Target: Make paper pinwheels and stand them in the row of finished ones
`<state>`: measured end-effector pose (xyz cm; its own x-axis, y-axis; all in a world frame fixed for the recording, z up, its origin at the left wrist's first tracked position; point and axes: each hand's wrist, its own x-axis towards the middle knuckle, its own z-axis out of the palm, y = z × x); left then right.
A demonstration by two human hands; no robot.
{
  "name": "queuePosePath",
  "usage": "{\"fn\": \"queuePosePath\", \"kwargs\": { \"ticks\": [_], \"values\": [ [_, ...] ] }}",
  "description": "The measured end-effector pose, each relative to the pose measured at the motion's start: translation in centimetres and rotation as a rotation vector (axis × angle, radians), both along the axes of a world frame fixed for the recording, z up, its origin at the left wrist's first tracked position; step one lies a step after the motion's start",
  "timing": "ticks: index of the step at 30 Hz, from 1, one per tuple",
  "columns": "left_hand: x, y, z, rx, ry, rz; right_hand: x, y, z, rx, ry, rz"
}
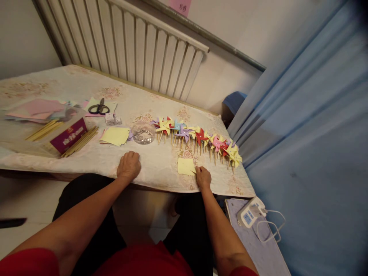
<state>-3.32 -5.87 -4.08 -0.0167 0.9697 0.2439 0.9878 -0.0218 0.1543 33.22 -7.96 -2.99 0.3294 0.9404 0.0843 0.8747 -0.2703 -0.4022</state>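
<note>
A square of yellow paper lies near the front edge of the cloth-covered table, with a slit visible at its right side. My right hand pinches that side, thumb and finger together. Left of it, my left hand rests on the cloth, its fingers curled closed and nothing showing from them. Behind the hands are a stack of yellow paper squares and a clear round dish of small shiny pieces. Paper pinwheels on sticks lie in a long row to the right.
Scissors, small white boxes, wooden sticks, a clear box with a purple label and coloured paper occupy the left. A radiator stands behind; a blue curtain and power strip are at right.
</note>
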Motion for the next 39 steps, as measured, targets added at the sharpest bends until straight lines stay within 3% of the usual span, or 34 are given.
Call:
{"fn": "queuePosePath", "kwargs": {
  "ticks": [39],
  "values": [
    [-0.15, 0.11, -0.49, 0.053, 0.015, -0.012, 0.02, -0.02, -0.07, -0.004, 0.011, -0.003]
  ]
}}
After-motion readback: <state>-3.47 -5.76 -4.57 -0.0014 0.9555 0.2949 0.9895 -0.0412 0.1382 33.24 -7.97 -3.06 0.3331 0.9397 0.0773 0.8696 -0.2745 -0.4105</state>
